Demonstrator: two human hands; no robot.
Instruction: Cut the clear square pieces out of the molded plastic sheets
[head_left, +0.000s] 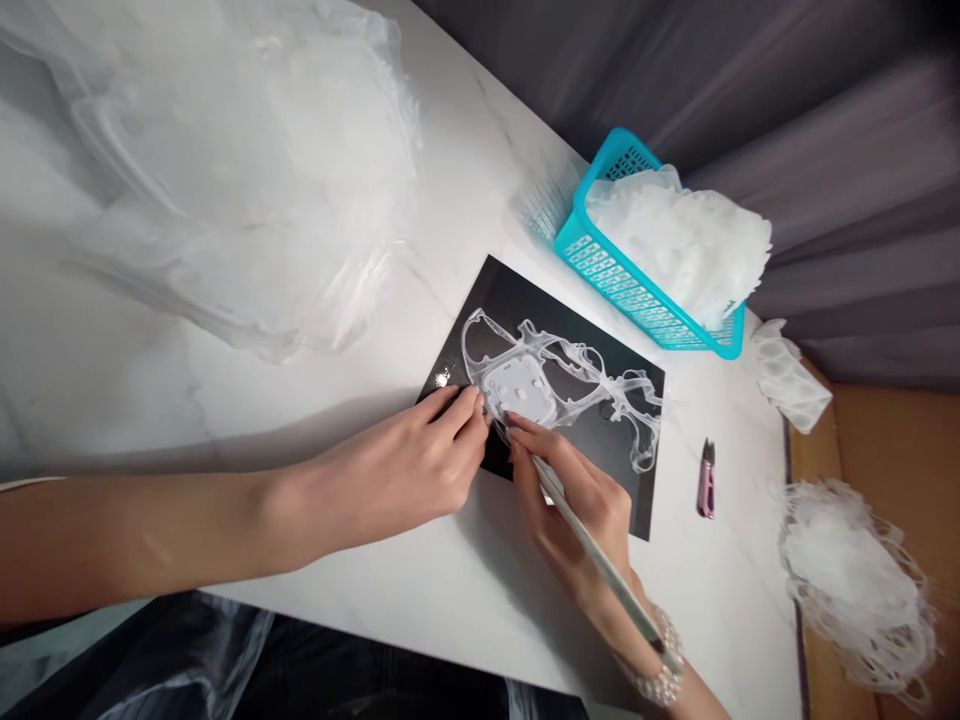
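On a black mat lies a translucent white moulded piece, with a rounded square panel and a thin wavy frame trailing to the right. My left hand has its fingertips pinched on the near-left edge of this piece. In my right hand is a slim grey pen-like tool, gripped like a pencil. The tool's tip meets the piece close to my left fingertips; my fingers partly hide it, so its exact kind is unclear.
A large heap of translucent pieces fills the far left. A turquoise basket holds more white pieces. Pink thread snips lie right of the mat. Past the table edge, thin frame scraps sit over a cardboard box.
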